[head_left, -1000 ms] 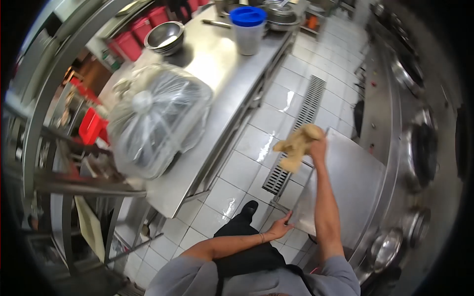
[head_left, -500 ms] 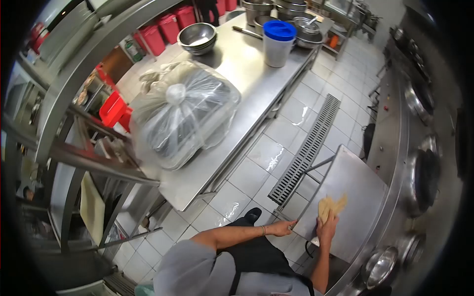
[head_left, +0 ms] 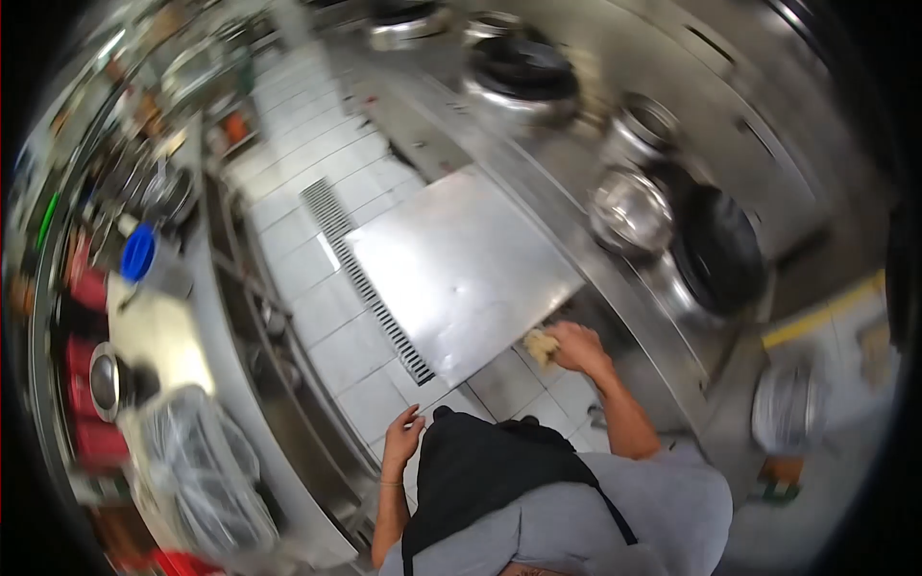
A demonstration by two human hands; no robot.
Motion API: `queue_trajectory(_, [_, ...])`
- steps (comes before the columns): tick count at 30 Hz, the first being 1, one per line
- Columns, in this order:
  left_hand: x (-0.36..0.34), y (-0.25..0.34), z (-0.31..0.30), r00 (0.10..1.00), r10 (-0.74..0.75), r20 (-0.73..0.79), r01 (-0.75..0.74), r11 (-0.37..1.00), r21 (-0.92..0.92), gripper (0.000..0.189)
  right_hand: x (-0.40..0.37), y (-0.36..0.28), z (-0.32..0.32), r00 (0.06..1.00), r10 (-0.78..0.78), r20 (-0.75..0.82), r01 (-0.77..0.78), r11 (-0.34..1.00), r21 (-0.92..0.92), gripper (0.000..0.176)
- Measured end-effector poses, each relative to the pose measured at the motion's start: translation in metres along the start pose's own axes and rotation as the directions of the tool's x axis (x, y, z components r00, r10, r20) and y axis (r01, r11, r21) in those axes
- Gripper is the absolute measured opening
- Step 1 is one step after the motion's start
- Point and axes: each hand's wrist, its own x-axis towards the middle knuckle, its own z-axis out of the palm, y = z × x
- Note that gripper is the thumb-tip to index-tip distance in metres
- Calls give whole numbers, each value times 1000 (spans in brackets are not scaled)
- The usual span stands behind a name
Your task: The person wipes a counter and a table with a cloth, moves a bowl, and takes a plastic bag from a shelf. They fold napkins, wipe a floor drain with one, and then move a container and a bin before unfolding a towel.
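Note:
A crumpled yellowish cloth (head_left: 541, 348) is bunched in my right hand (head_left: 579, 348), whose fingers are closed around it. Cloth and hand are at the near right edge of a small square metal table (head_left: 461, 278) with a bare, shiny top. My left hand (head_left: 403, 432) is apart from the table's near left corner, beside my black apron. Its fingers are loosely bent and slightly apart, with nothing visible in them.
On the right runs a steel stove counter with black wok burners (head_left: 718, 250) and a metal bowl (head_left: 631, 211). A floor drain grate (head_left: 370, 283) lies left of the small table. The left worktable carries a plastic-wrapped bundle (head_left: 202, 470) and a blue-lidded container (head_left: 144, 254).
My view has swung toward the stove side. My right hand has moved the cloth from the tabletop to its near edge. My left hand has come away from the table's edge.

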Motion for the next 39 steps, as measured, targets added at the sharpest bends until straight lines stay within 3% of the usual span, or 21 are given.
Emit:
queue_trajectory(5, [3,51,19,995,69,77,-68,998,-10,43,6,-23,10,934,-2,-357,112,952,286,37])
queue_trajectory(9, [26,86,45,941,230,248,-254,965,70,48,42,-33,61,957,40,-286,69,930,361,39])
queue_trajectory(12, [23,119,79,960,152,234,-141,988,-63,65,63,-37,113,995,42,-91,4,888,460,42])
queue_trajectory(13, [23,124,90,981,61,185,-15,971,-240,81,65,-42,121,995,-75,-69,100,828,551,43])
queue_trajectory(14, [23,130,100,984,-37,176,99,928,-358,79,61,-49,123,979,-194,-60,187,749,636,44])
queue_trajectory(15, [29,134,100,942,-19,335,187,860,-475,73,51,-56,128,861,-360,-360,503,710,493,46])
queue_trajectory(16, [37,131,99,876,18,482,294,771,-565,68,41,-58,117,800,-446,-400,598,644,477,49])
queue_trajectory(17, [59,112,103,921,75,381,242,656,-714,53,30,-61,104,730,-527,-436,684,567,459,51])
queue_trajectory(18, [56,109,101,932,101,348,193,674,-713,51,25,-52,79,786,-561,-261,577,513,636,54])
queue_trajectory(19, [50,109,98,941,128,313,143,689,-711,49,32,-35,64,829,-516,-214,504,525,686,60])
queue_trajectory(21, [34,107,89,960,107,258,125,662,-739,45,71,28,43,967,-22,-253,212,618,757,71])
queue_trajectory(22, [23,103,82,969,54,241,157,617,-771,43,96,65,33,917,314,-247,41,541,840,77])
queue_trajectory(23, [13,96,73,974,1,225,184,570,-801,42,145,117,29,759,640,-123,-110,311,944,87])
queue_trajectory(24, [6,85,64,974,-1,226,186,567,-802,42,107,131,-44,726,687,38,171,-234,957,92])
queue_trajectory(25, [-1,73,55,974,-5,225,188,564,-804,42,144,189,-46,650,735,193,234,-435,870,88])
queue_trajectory(27, [-24,62,51,986,-79,146,165,552,-817,40,139,250,-71,704,625,338,275,-679,681,80])
queue_trajectory(30, [-45,47,54,986,-127,108,156,469,-869,37,154,297,-46,744,611,270,211,-598,773,66])
queue_trajectory(31, [-52,40,52,984,-138,109,159,431,-888,36,161,304,-40,753,613,240,237,-593,769,57])
queue_trajectory(34, [-57,12,53,969,-224,102,160,258,-953,34,192,325,-12,747,656,110,437,-608,663,57])
queue_trajectory(37, [-67,7,62,970,-202,134,191,298,-935,32,172,304,-39,540,838,75,339,-299,892,68])
queue_trajectory(39, [-74,4,65,966,-197,167,223,310,-924,32,174,305,-49,396,883,-254,206,184,961,76])
